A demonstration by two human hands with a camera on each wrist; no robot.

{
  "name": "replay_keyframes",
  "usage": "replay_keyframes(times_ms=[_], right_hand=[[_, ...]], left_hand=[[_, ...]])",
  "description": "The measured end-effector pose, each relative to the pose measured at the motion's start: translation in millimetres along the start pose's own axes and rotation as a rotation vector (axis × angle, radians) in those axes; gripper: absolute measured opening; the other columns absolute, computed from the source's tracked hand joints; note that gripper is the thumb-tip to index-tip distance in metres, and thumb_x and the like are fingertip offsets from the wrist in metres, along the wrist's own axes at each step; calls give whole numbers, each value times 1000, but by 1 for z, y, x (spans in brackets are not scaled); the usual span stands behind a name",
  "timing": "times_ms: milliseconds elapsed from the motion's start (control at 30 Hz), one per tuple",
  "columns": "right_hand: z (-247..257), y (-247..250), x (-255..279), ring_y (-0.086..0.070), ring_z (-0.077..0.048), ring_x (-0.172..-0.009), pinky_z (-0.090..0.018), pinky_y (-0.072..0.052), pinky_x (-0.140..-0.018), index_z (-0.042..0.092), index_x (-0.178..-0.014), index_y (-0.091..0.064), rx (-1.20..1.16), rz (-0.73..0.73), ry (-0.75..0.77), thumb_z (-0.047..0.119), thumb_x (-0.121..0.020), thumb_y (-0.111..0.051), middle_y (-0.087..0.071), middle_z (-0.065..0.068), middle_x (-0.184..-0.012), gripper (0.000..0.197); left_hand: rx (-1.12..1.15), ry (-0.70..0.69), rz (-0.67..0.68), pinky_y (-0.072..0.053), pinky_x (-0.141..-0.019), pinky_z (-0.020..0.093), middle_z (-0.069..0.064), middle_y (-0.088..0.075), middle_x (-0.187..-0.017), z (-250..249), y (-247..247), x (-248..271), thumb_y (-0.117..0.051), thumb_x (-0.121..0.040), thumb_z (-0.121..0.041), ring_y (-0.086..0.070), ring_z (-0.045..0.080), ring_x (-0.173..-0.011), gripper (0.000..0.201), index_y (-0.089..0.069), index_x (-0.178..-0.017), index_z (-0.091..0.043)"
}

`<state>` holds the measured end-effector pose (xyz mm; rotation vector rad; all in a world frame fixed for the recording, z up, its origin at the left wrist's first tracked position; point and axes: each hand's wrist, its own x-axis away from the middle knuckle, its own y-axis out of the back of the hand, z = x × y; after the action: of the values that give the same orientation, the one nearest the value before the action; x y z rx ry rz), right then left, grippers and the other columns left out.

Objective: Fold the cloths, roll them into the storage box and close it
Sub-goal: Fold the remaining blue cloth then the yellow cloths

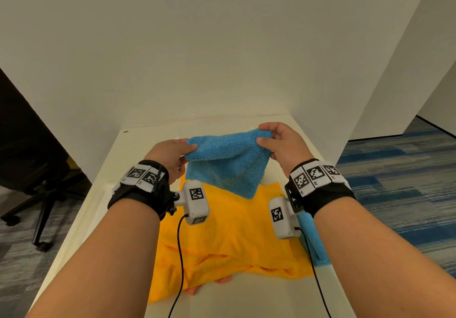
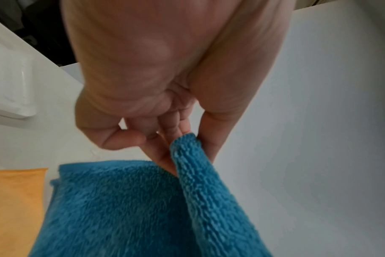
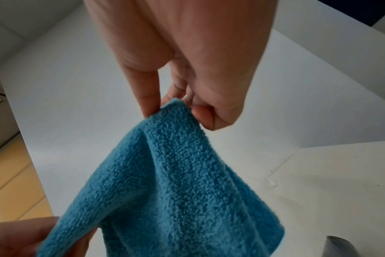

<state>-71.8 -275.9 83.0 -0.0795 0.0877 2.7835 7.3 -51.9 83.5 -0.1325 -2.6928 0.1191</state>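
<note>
Blue cloth: I see the blue cloth held up in the air between my two hands, above the far part of the tabletop. It hangs down in a soft fold, and its low corner comes down over the far edge of the yellow cloth.

Left hand: My left hand pinches the top left corner of the blue cloth. In the left wrist view the thumb and fingers press the corner between them, and the other fingers curl in.

Right hand: My right hand pinches the top right corner of the blue cloth. In the right wrist view the thumb is on one side of the cloth edge and the curled fingers are on the other.

Where the cloth is to the hands: The top edge runs from one hand to the other. The rest of it hangs below the hands, on my side of them.

Yellow cloth: It lies spread and a bit rumpled on the tabletop, under my wrists.

Second blue cloth: I see another blue cloth lying by the right edge of the yellow one, partly hidden by my right arm.

Pink bit: Something pink peeks out from under the near edge of the yellow cloth. I cannot tell what it is.

White tray: In the left wrist view a white tray shape sits on the tabletop off to the left.
</note>
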Motion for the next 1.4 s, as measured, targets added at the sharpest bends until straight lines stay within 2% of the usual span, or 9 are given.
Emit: replay_keyframes(times_ms=[200, 333, 400, 500, 667, 867, 1067, 1200, 1400], right_hand=[[-1, 2, 5, -57, -5, -74, -13, -39, -55, 18, -119, -56, 271, 75, -172, 13, -88, -66, -64, -5, -106, 33], [-3, -2, 12, -62, -10, -71, -13, -40, -44, 9, -118, -55, 460, 284, -387, 13, -91, -63, -67, -10, -105, 29], [-6, -5, 13, -65, -13, -83, -19, -40, -55, 12, -116, -58, 613, 352, -405, 21, -92, -63, -69, -8, -109, 26], [-12, -4, 10, -64, -19, -102, -23, -43, -65, 16, -111, -60, 664, 262, -343, 29, -91, -62, -67, -6, -110, 24], [-13, -2, 6, -53, -14, -110, -27, -40, -87, 21, -122, -55, 582, 191, -178, 34, -91, -61, -57, 0, -126, 34], [-11, -6, 9, -37, -17, -135, -29, -34, -102, 28, -144, -34, 584, 258, -88, 28, -83, -72, -33, 0, -149, 72], [-3, -13, 16, -24, -14, -141, -24, -23, -104, 36, -145, -31, 695, 469, -14, 26, -78, -77, -20, 1, -155, 81], [0, -21, 18, -21, -16, -142, -30, -22, -110, 34, -143, -38, 786, 560, -12, 26, -78, -77, -19, -2, -155, 76], [-1, -20, 16, -47, -20, -114, -32, -41, -94, 19, -116, -58, 951, 525, 8, 35, -79, -75, -44, -3, -124, 44]], left_hand=[[142, -140, 32, -49, -74, 35, 6, -57, -107, -7, 1, 1, -54, -92, 1, -58, 21, -96, 27, -52, -112, -17], [98, -254, 64, -51, -75, 39, 7, -58, -115, -12, 0, 4, -52, -92, 2, -59, 24, -103, 25, -54, -106, -17], [6, -300, 111, -51, -77, 38, 9, -57, -117, -14, 0, 6, -52, -91, 3, -58, 24, -104, 24, -55, -100, -20], [-214, -363, 194, -50, -81, 38, 5, -62, -109, -15, 1, 10, -55, -89, 3, -58, 24, -103, 27, -57, -96, -22], [-618, -402, 375, -50, -92, 47, 10, -66, -103, -16, 0, 17, -60, -87, 2, -61, 29, -100, 29, -60, -97, -25], [-964, -474, 467, -43, -72, 20, -7, -64, -86, -21, -7, 25, -62, -84, 1, -58, 7, -76, 35, -60, -98, -30], [-1005, -515, 534, -47, -86, 24, -1, -65, -97, -23, -8, 27, -66, -80, 4, -60, 8, -88, 40, -65, -96, -33], [-1002, -529, 585, -46, -82, 15, -5, -67, -94, -23, -11, 29, -67, -79, 6, -60, 2, -86, 40, -66, -95, -31], [-991, -550, 510, -46, -76, 12, -6, -69, -91, -26, -6, 27, -70, -78, 5, -61, -2, -80, 39, -66, -92, -31]])
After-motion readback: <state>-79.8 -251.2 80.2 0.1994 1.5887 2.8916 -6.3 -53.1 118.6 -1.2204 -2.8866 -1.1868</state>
